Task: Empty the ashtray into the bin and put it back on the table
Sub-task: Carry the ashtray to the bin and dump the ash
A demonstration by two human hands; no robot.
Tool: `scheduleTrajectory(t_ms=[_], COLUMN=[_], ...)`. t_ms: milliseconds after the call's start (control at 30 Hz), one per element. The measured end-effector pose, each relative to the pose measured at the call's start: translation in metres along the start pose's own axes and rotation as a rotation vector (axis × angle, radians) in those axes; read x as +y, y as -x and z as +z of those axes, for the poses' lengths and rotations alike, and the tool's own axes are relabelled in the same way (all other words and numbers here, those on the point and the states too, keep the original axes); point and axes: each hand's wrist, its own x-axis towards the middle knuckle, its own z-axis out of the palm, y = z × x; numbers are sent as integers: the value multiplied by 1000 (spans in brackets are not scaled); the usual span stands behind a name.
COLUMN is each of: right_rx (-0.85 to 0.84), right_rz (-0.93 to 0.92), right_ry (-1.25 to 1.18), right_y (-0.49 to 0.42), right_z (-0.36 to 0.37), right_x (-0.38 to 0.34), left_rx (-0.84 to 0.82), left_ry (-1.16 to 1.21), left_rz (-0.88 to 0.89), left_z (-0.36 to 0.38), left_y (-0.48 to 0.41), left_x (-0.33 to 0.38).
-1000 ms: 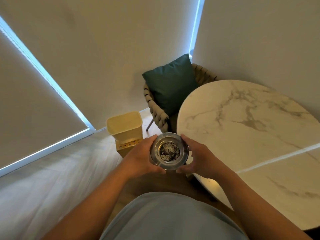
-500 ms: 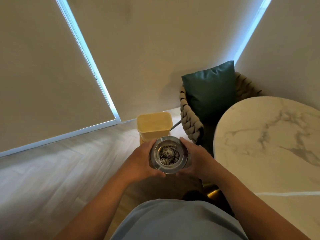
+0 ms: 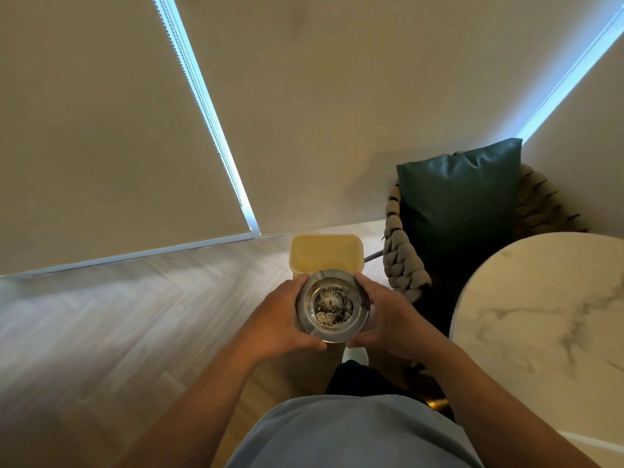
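A round metal ashtray (image 3: pixel 309 307) holding grey ash and butts is level in front of my chest. My left hand (image 3: pixel 275 320) grips its left side and my right hand (image 3: pixel 388 315) grips its right side. Just beyond it on the floor stands a yellow bin (image 3: pixel 326 252), its open top facing up; the ashtray covers the bin's near edge. The round white marble table (image 3: pixel 547 319) fills the right side of the view.
A woven rope chair (image 3: pixel 403 265) with a dark green cushion (image 3: pixel 462 201) sits between the bin and the table. Beige roller blinds cover the windows behind. Pale wooden floor spreads to the left.
I have turned left and moved toward the bin with the ashtray in both hands. The bin now lies directly behind the ashtray and the table has slid to the right.
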Motion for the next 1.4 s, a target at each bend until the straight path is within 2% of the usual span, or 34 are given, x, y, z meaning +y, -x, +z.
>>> scheduleTrajectory(t_ms=[333, 567, 700, 1000, 1400], right_rx=[-39, -50, -74, -44, -17], right_rz=[-2, 18, 59, 160, 312], right_ry=[-4, 10, 32, 7, 63], right_y=[-84, -142, -176, -233, -283], right_z=[-69, -85, -70, -13, 41], right_x=[47, 79, 111, 162, 220], left_rx=[24, 22, -4, -56, -41], left_ry=[17, 22, -5, 13, 65], left_rz=[-90, -110, -142, -92, -66], left_z=[-12, -10, 1, 25, 66], left_y=[-107, -172, -207, -257, -302], left_x=[14, -2, -34, -122, -209])
